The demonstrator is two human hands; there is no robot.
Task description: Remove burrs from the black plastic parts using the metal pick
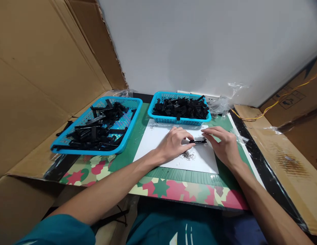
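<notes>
A slim black part (198,141) lies over the white sheet (153,144), level and pointing right. Its left end is pinched between the thumb and fingers of my left hand (175,143). At its right end is my right hand (222,141), thumb and forefinger close together over the tip; whatever they hold is too small to make out. A loose pile of tiny metal pieces (188,156) sits on the sheet just below my left fingertips.
Behind the sheet stands a blue basket (178,120) heaped with small black parts. A larger blue basket (125,143) with long black parts is at the left. Cardboard flanks both sides; clear plastic bags (219,106) and yellow wires (273,106) lie at the back right.
</notes>
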